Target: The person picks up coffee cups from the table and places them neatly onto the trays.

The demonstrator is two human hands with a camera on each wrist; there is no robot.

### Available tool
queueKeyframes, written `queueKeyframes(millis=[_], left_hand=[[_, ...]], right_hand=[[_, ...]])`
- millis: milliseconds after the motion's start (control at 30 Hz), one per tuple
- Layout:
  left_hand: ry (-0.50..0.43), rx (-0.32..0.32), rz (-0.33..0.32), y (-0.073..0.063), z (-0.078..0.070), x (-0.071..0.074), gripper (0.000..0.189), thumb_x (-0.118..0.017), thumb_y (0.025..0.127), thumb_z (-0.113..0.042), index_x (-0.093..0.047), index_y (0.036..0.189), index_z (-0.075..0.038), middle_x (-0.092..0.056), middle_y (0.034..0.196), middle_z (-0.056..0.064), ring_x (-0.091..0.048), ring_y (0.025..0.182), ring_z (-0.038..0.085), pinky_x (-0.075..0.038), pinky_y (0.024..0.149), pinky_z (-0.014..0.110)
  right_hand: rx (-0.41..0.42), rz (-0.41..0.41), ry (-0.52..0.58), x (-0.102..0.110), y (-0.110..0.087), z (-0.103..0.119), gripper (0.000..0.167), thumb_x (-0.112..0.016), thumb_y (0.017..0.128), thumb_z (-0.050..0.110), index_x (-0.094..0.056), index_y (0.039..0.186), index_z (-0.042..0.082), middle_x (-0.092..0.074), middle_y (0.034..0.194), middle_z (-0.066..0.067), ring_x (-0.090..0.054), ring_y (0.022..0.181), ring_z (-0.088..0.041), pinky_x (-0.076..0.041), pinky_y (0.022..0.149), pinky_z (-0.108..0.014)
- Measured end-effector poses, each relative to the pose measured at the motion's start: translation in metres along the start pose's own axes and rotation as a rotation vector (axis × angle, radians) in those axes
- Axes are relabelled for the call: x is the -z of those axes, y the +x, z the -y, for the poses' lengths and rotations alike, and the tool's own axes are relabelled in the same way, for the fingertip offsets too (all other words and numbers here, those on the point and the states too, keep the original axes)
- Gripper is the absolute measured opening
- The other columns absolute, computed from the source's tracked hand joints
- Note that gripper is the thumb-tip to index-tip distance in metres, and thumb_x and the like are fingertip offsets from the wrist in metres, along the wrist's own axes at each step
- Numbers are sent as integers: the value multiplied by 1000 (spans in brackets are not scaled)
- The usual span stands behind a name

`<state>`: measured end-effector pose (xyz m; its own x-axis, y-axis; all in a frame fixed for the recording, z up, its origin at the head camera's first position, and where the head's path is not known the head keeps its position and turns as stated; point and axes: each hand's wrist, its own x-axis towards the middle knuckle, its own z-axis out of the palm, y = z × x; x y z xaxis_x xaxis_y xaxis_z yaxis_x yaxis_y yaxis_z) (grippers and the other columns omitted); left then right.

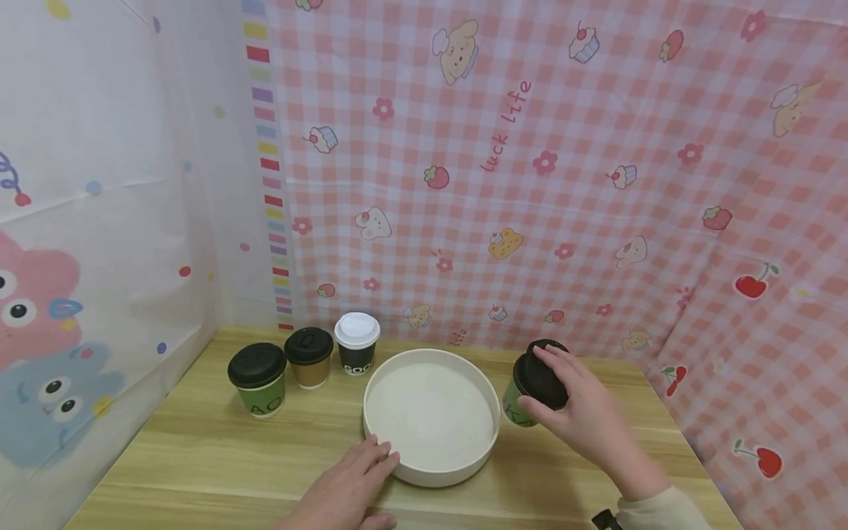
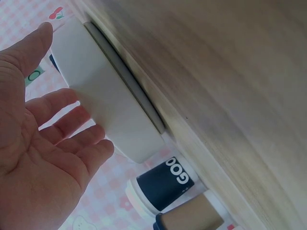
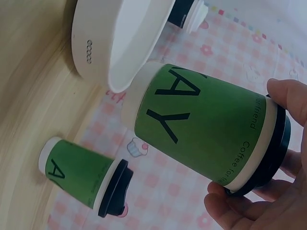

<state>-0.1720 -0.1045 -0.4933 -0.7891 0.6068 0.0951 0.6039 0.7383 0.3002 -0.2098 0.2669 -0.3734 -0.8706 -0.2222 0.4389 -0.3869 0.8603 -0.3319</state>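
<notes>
A pink-checked cloth [image 1: 517,213] printed with cakes, strawberries and "luck life" rose behind the work, and a pale sheet [image 1: 146,235] with cartoon creatures hung at the left. Below them spread the wood-grained table [image 1: 199,471]. Near its middle sat a round cream tray [image 1: 430,412]; only the right wrist view showed the row of small rings on its outer wall.

The right hand [image 1: 586,416] grasped the black lid of a green cup [image 3: 201,124] beside the tray, thumb and fingertips curled about its edge. The left hand [image 1: 351,482] was released, its relaxed fingers touching the tray's near-left side; the left wrist view showed the thumb standing apart from them.

A second green cup [image 3: 79,172] stood plain in the right wrist view, while the head view gave little beyond its lid behind the held one. Left of the tray stood another green cup [image 1: 261,397], then a brown cup [image 1: 311,374] and a white-lidded black cup [image 1: 355,358] lettered "GOO".
</notes>
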Motion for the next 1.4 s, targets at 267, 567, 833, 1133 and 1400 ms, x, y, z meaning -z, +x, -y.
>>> queueKeyframes(millis=[267, 567, 833, 1133, 1400], left_hand=[[-3, 8, 5, 0, 0, 0, 80, -78, 93, -55, -56, 154, -8, -55, 158, 15, -50, 150, 40, -45, 122, 56], [-7, 16, 2, 0, -1, 0, 81, -79, 92, -56, -56, 154, -9, -55, 158, 15, -51, 150, 40, -46, 121, 57], [17, 5, -21, -1, -1, -1, 80, -80, 92, -55, -57, 153, -8, -56, 157, 15, -51, 149, 40, -47, 121, 56], [11, 7, -12, -1, -2, -1, 80, -79, 92, -55, -57, 153, -8, -56, 157, 15, -51, 149, 40, -46, 121, 56], [-15, 19, 12, 0, 0, -1, 82, -78, 92, -58, -55, 155, -10, -55, 158, 15, -50, 150, 41, -46, 121, 58]], right_hand=[[25, 12, 16, -7, 1, 10, 75, -87, 89, 42, -59, 152, 14, -57, 158, -16, -60, 140, -45, -56, 103, -66], [42, -1, 22, -14, 0, 16, 74, -89, 87, 40, -61, 151, 16, -58, 157, -16, -62, 138, -45, -56, 104, -66], [55, 10, 23, -17, -2, 20, 75, -88, 88, 41, -60, 152, 16, -58, 157, -14, -62, 137, -44, -57, 104, -65], [70, 9, 35, -20, -2, 26, 74, -88, 88, 40, -60, 151, 14, -59, 156, -14, -62, 138, -44, -56, 104, -66], [86, -2, 32, -27, -4, 30, 73, -89, 86, 41, -62, 149, 14, -62, 153, -16, -65, 134, -45, -58, 101, -65]])
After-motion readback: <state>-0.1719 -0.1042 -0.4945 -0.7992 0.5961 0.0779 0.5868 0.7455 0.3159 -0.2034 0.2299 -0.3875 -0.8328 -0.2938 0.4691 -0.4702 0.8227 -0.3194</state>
